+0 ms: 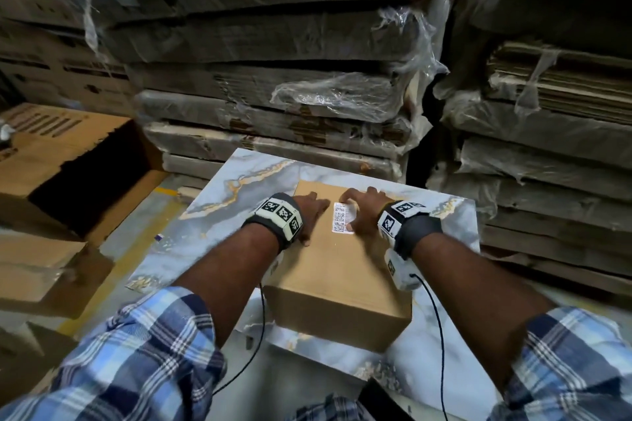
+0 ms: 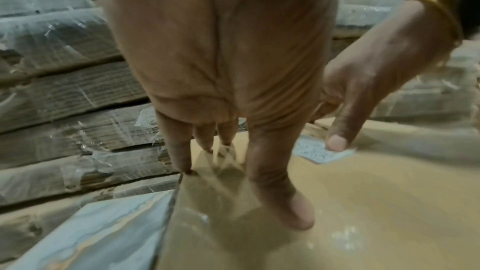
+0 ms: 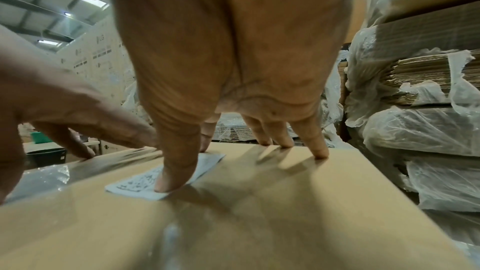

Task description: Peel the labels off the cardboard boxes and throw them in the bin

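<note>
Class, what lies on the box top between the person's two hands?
In the head view, the white label lies on the box between left hand and right hand.

A cardboard box [image 1: 337, 270] sits on a marbled slab [image 1: 212, 215], a label [image 1: 343, 217] on its top toward 12 o'clock. Wrapped cardboard stacks [image 1: 273, 79] stand behind at 12 and 2 o'clock; an open carton [image 1: 61, 161] lies at 10.

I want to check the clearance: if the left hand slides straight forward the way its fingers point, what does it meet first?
Probably nothing on the cardboard box: the left hand would pass its far edge, then reach the wrapped cardboard stacks; depth is unclear.
</note>
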`<state>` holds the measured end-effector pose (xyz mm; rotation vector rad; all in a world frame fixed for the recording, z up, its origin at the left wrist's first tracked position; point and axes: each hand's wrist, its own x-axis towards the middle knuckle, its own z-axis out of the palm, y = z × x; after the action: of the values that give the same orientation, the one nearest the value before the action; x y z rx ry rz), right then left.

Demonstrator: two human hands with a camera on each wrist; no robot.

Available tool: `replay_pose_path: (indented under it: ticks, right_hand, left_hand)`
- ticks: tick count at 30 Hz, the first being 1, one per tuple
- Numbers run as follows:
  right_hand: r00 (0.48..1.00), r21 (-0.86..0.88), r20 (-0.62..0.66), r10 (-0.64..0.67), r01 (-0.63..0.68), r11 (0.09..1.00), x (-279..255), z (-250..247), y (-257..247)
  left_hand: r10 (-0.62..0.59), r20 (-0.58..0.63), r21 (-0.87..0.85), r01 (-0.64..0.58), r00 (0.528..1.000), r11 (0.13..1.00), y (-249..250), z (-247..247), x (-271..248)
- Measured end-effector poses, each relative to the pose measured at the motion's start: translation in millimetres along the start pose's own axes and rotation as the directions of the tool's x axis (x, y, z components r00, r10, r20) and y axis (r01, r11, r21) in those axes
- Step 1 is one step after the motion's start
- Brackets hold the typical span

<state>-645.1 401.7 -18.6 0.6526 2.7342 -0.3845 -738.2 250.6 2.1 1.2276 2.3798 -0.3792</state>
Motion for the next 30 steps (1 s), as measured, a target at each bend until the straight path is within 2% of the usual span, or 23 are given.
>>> replay_pose_path:
  ticks: [3,9,17,30]
  right_hand:
    - [1.000,0.001,0.013,0.028,-0.028,1.000,3.8,-0.1,-2.9]
    - [0.999,0.020,0.025,0.043,-0.043,0.999,8.5,-3.4,-5.4]
    - [0.999,-0.031,-0.012,0.041,-0.042,0.999,2.4,-7.3,-3.2]
    - [0.999,0.004,-0.017,0.040,-0.040,0.999,-7.4,-6.2,-9.0]
  left_hand:
    - [0.024,0.023,-0.032,-0.023,0.999,0.999,-5.0,-1.3,11.5]
    - [0.064,-0.032,-0.067,-0.066,0.997,0.996,-14.4,8.3,29.2]
    - [0.092,-0.054,-0.058,-0.095,0.994,0.994,-14.0,9.2,25.3]
    - [0.084,-0.048,-0.068,-0.087,0.995,0.994,-11.2,4.9,21.4]
